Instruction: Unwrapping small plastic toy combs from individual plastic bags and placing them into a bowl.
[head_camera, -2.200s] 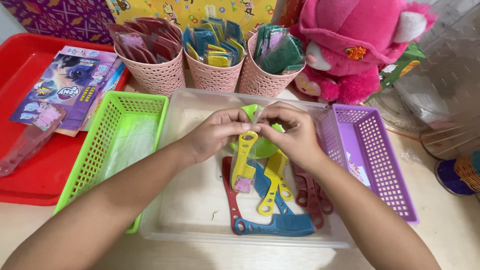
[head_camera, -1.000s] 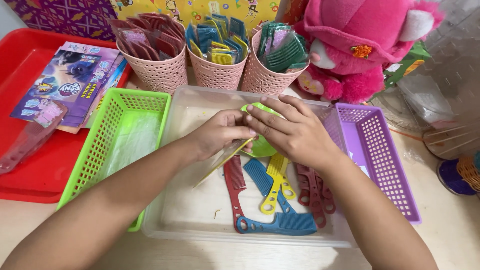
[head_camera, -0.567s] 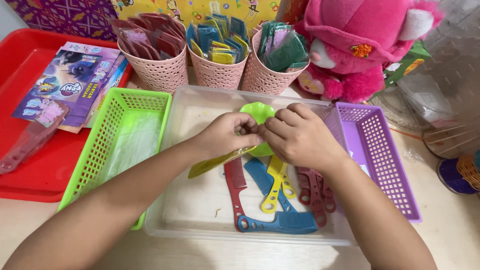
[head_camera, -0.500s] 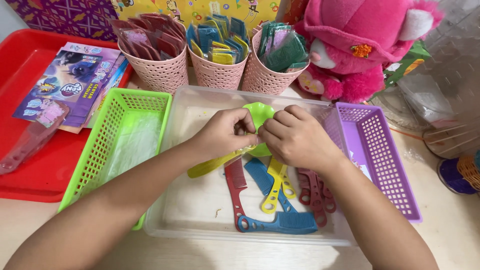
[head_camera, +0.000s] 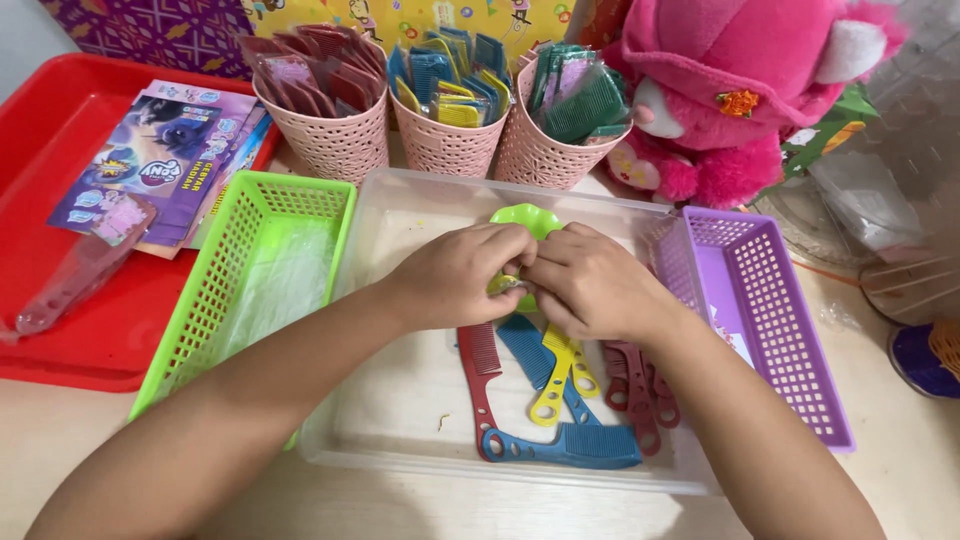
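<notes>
My left hand (head_camera: 462, 275) and my right hand (head_camera: 590, 283) meet over a clear plastic bin (head_camera: 400, 215), fingertips pressed together. Both pinch a lime-green comb (head_camera: 503, 284), mostly hidden by the fingers. A round lime-green plastic piece (head_camera: 527, 217) shows just behind the hands; I cannot tell whether it is joined to the comb. Below the hands, loose combs lie in the bin: a red comb (head_camera: 478, 372), a yellow comb (head_camera: 556, 377), a blue comb (head_camera: 566, 446) and dark red combs (head_camera: 637, 377).
A green basket (head_camera: 235, 255) holding clear wrappers stands left of the bin, a purple basket (head_camera: 790, 330) right. Three pink baskets (head_camera: 445, 140) of packed combs line the back. A pink plush toy (head_camera: 740, 95) sits back right. A red tray (head_camera: 60, 330) holds booklets.
The green comb's handle, which stuck out below my left hand, is now tucked under the fingers. Both hands have drawn closer together and slightly lower.
</notes>
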